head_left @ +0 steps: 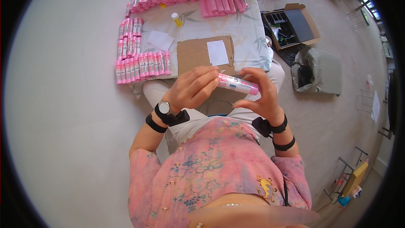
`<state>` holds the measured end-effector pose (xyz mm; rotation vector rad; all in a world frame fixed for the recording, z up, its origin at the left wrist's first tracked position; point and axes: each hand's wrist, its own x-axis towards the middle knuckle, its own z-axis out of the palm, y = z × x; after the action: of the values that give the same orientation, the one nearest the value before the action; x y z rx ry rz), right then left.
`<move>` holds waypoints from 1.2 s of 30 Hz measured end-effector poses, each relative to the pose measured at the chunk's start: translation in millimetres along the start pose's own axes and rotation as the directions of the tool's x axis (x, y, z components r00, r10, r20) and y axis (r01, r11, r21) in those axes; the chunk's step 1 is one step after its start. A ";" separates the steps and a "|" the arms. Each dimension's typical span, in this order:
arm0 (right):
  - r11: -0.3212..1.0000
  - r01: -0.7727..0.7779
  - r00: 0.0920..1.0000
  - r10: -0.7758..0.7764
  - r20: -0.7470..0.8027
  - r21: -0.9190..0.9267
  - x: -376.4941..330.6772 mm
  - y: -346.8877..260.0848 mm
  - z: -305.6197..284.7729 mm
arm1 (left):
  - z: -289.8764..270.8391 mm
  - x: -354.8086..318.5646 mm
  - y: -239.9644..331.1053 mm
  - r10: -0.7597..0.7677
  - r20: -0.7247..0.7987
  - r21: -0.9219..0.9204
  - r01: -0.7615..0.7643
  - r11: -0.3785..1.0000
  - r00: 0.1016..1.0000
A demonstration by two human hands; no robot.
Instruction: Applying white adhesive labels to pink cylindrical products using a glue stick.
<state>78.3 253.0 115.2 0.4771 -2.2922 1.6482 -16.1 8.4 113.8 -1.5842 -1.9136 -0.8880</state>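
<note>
both hands [194, 88] pinch pink cylindrical glue stick [238, 85] — glossy wrap | flat cardboard [194, 52] beyond

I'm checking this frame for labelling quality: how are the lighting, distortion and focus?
Head view: soft, even daylight with faint shadows; fisheye bends the floor cloth edges and leaves a black rim; the pink tube in the left hand and right hand is fairly sharp with overexposed glare, and a blurred band crosses the bottom edge.
</note>
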 end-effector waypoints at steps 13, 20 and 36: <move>0.632 -0.583 0.805 0.534 0.258 0.511 -6.3 34.6 43.5 | 32.7 -20.7 -16.5 -0.459 -0.029 0.169 0.457 0.873 0.888; 0.567 -0.470 0.822 0.561 0.101 0.676 -11.5 60.7 82.8 | 70.8 -22.7 7.6 -0.890 0.347 -0.869 0.458 -0.187 0.296; 0.421 -0.447 0.859 0.447 0.248 0.789 -13.4 68.9 99.7 | 83.8 -33.9 -7.9 -0.941 0.326 -0.866 0.426 -0.260 0.088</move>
<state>58.4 180.0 19.5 -0.0218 -1.5071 3.0088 -14.6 47.9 32.2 0.2840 -1.8444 -2.9382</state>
